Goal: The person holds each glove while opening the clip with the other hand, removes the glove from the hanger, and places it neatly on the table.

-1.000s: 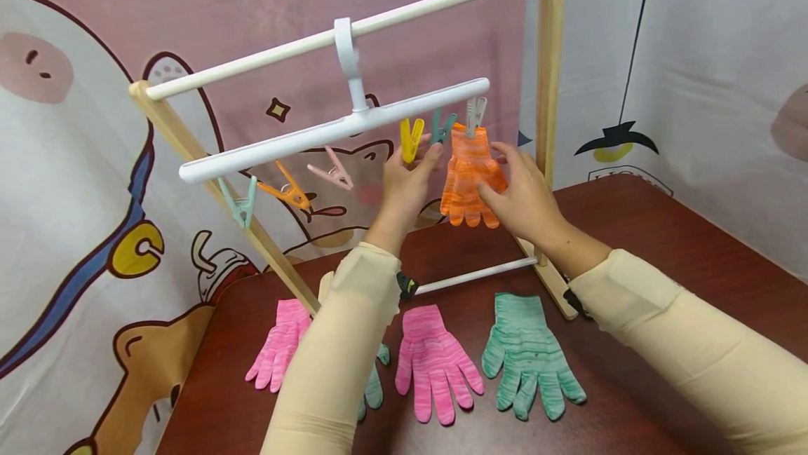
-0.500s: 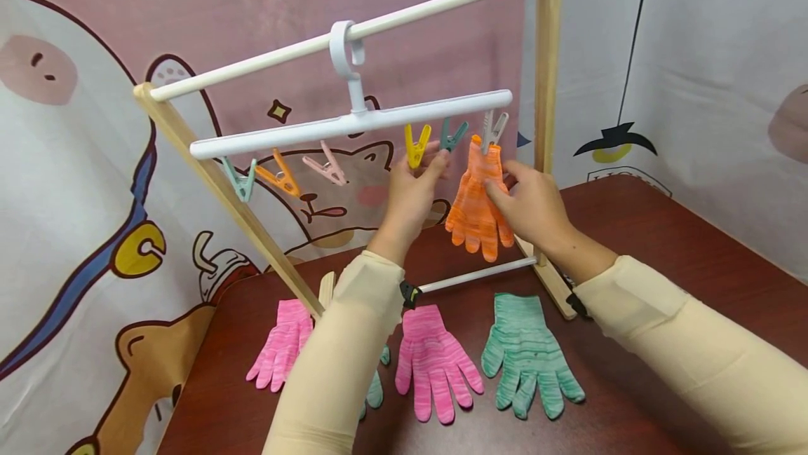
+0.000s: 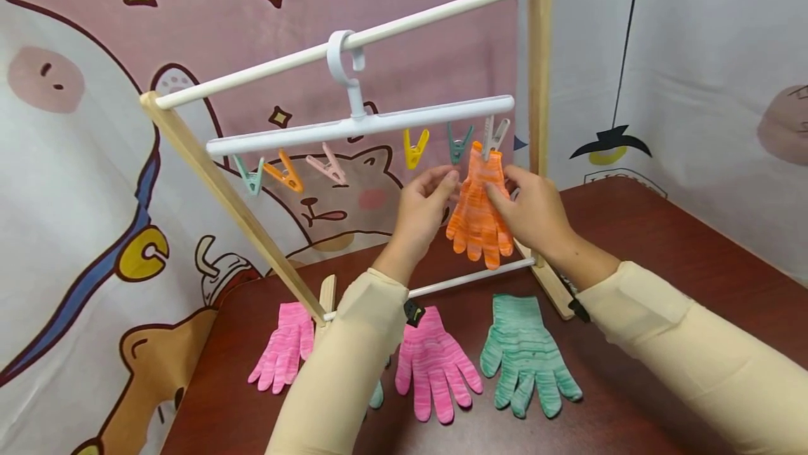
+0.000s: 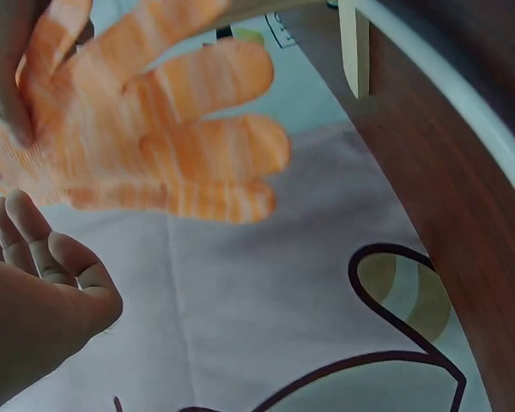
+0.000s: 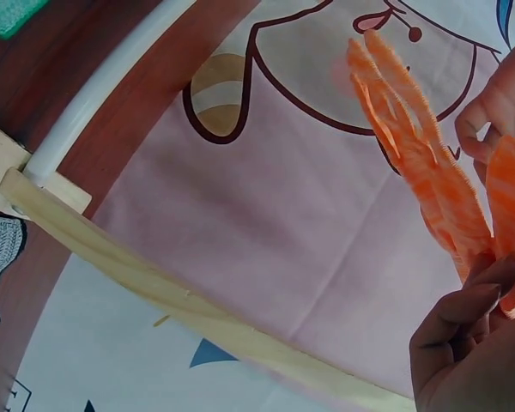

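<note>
An orange knit glove (image 3: 482, 206) hangs fingers down from a grey clothespin (image 3: 494, 137) at the right end of a white hanger (image 3: 379, 122). My right hand (image 3: 535, 206) pinches the glove's side edge between thumb and fingers, as the right wrist view also shows. Just left of the glove is my left hand (image 3: 424, 206), fingers loosely bent with nothing between them. In the left wrist view a small gap separates the left hand (image 4: 51, 283) from the glove (image 4: 154, 120). A teal clothespin (image 3: 459, 144) hangs just above the left fingertips.
The hanger hooks over the top bar of a wooden rack (image 3: 539, 76). Yellow (image 3: 414, 149), pink (image 3: 327, 164), orange and mint clothespins hang along it. On the dark red table (image 3: 631, 252) lie pink gloves (image 3: 435, 364) and a green glove (image 3: 529, 357); another green one is partly hidden by my left sleeve.
My right hand has taken hold of the orange glove's edge, and glove and clothespin have shifted right and down. The hanger has levelled out. My left hand has come away from the clothespins, slightly lower.
</note>
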{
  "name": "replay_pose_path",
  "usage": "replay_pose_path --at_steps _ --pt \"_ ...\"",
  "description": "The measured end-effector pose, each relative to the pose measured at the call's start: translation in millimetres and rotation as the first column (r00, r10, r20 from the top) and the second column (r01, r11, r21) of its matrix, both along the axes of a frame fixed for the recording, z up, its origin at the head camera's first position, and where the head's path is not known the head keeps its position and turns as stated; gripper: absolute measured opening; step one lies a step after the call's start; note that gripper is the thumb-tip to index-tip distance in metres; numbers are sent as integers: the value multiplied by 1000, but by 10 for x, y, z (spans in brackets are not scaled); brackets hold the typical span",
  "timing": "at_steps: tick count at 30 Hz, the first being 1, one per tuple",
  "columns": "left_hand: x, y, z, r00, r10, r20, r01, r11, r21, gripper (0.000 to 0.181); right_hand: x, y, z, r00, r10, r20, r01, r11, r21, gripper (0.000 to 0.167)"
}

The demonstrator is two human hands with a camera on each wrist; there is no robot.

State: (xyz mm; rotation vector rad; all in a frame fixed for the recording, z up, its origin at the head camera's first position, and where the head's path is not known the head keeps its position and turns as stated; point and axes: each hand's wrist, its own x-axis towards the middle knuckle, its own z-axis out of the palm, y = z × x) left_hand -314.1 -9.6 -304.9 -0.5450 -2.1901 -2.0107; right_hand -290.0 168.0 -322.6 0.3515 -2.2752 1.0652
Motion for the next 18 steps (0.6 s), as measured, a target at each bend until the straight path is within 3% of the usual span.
replay_pose_path --at_steps 3,7,12,18 --pt "81 35 -8 998 -35 -51 36 999 5 34 21 -2 -9 1000 0 -5 0 1000 2 20" --pt "174 102 74 990 -74 -119 77 997 20 33 46 17 -4 1000 1 -3 -1 1000 -8 21" --pt "238 155 216 977 -91 -191 90 996 -13 34 65 29 3 1000 -5 -16 5 1000 -22 22" --pt "257 204 337 970 -96 -223 81 994 -74 35 86 42 7 999 -4 -37 3 1000 -18 22"
